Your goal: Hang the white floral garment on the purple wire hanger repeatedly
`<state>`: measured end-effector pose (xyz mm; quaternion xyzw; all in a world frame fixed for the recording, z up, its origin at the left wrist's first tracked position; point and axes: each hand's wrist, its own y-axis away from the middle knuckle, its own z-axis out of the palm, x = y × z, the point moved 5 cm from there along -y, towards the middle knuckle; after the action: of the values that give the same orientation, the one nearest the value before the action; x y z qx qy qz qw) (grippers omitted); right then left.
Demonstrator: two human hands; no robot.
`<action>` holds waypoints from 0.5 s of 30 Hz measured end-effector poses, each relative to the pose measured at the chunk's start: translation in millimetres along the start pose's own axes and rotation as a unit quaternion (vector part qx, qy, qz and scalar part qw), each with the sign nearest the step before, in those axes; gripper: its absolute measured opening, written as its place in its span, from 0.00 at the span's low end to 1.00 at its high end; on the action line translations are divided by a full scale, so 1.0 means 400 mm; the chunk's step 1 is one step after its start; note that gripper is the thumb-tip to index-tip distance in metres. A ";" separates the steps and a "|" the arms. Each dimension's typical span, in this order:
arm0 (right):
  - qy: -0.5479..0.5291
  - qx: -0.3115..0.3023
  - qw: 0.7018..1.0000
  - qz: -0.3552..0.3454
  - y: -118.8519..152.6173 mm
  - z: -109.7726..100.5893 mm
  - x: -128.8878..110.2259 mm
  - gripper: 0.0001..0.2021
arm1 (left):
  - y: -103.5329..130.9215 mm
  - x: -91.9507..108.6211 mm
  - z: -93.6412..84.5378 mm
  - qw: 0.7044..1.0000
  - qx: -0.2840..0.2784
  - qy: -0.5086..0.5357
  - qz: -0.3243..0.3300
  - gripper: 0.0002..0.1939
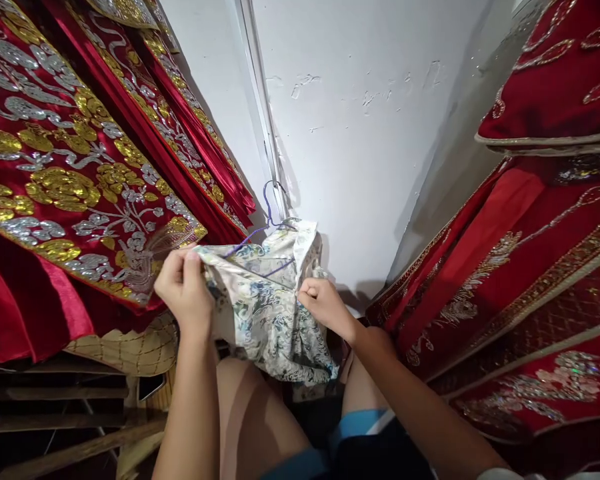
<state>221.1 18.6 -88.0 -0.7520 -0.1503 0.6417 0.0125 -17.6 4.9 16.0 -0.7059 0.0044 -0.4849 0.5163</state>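
Observation:
A white garment [265,327] with a blue, green and grey floral print hangs in front of me on a purple hanger [269,203]. The hanger's hook is caught on a metal strip [267,147] on the wall. My left hand [184,283] is closed in a pinch on the garment's upper left edge and pulls it out to the side. With bent fingers, my right hand [325,303] grips the front edge near the bottom of the neck opening. Part of the hanger's lower bar shows inside the opening.
Red garments [80,167] with gold and silver sequins hang at the left. More red embroidered garments [505,280] hang at the right. A wooden slatted chair [70,420] stands low on the left, near a dark phone-like object [151,387]. A pale wall [360,147] rises ahead.

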 end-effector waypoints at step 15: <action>-0.089 -0.026 0.995 0.048 0.089 0.040 0.095 0.06 | 0.257 -0.257 -0.062 0.881 0.018 0.302 -0.364 0.11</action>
<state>218.2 -9.0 -134.9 -0.6986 -0.1314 0.7015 -0.0507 -38.2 -9.0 -129.2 -0.4675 -0.1056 -0.8283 0.2901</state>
